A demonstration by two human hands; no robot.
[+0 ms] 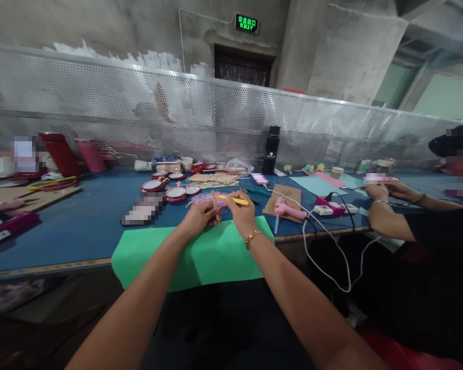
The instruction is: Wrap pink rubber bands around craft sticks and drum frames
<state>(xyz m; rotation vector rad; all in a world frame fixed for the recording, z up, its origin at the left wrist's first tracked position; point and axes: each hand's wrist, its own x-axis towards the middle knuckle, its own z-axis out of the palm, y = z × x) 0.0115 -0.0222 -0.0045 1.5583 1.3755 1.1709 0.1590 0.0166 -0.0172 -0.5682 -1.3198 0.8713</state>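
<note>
Between the fingers of my left hand is a thin wooden craft stick, held upright. My right hand grips a yellow pen, its tip pointing left at the stick. Both hands are over the near edge of a green sheet that drapes off the table. Just behind them lies a pile of small pink and purple rubber bands, partly hidden by my fingers. Farther back, more craft sticks lie in a loose heap.
Small red-rimmed drums and a phone lie to the left. A pink glue gun rests on cardboard to the right, near a white cable and a power strip. A black bottle stands behind. At right sits another person.
</note>
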